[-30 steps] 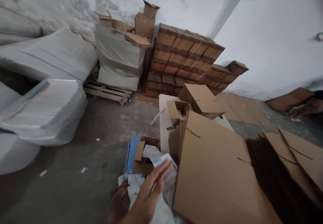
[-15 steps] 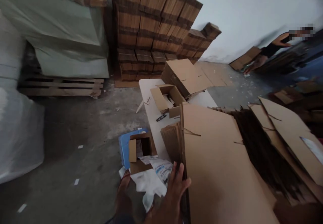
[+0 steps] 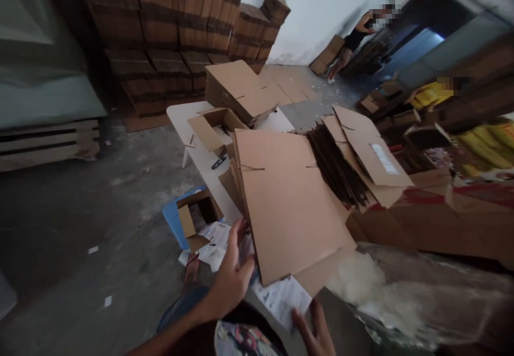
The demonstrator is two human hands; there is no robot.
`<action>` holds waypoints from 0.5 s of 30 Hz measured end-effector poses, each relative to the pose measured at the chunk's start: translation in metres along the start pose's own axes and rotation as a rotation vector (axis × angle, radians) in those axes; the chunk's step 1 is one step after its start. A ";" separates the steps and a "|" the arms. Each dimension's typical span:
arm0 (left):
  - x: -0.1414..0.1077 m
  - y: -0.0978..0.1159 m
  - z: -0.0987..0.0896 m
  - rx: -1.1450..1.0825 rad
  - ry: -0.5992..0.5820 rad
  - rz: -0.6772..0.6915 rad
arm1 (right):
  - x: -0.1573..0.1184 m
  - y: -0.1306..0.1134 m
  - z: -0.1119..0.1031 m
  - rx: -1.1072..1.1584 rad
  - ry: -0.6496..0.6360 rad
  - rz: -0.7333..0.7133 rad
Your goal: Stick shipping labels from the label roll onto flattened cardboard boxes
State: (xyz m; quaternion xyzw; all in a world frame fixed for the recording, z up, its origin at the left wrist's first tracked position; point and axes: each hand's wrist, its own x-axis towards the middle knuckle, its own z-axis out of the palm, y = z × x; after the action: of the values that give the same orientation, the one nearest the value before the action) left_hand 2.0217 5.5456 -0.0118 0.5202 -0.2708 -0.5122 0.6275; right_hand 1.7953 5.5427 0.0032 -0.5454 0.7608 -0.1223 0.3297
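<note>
Right hand (image 3: 316, 330), low in view: thumb and fingers nearly closed, apparently pinching a corner of the printed paper (image 3: 283, 298), which lies at the near edge of the top card (image 3: 287, 201). Left hand (image 3: 231, 273): fingers loosely spread and a little curled, thumb apart, beside the card's left edge; cannot tell whether it grips anything. Beyond it, an open box (image 3: 186, 221) on something blue (image 3: 173, 223); farther off, the bench (image 3: 182, 116) with a black tool (image 3: 219, 163). Handling, my judgement: paper light, limp, easily creased, best taken by a corner or edge. Card stiff but light, prone to slide on its neighbours; best held by opposite edges, clear of the slots.
</note>
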 end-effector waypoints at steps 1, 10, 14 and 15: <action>0.000 0.005 0.003 -0.065 -0.010 -0.021 | 0.000 -0.001 -0.001 0.033 -0.070 0.042; -0.012 0.057 0.012 -0.227 -0.141 -0.117 | 0.030 -0.024 -0.066 0.093 -0.243 0.049; -0.010 0.055 0.022 -0.152 -0.171 -0.115 | 0.062 -0.034 -0.073 -0.012 -0.177 -0.050; -0.008 0.051 0.025 -0.109 -0.168 -0.142 | 0.068 -0.036 -0.072 -0.056 -0.127 -0.087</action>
State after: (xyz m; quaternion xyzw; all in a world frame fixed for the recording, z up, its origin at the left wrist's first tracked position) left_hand 2.0159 5.5406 0.0451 0.4583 -0.2569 -0.6111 0.5920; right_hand 1.7638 5.4548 0.0514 -0.5936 0.7171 -0.0804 0.3563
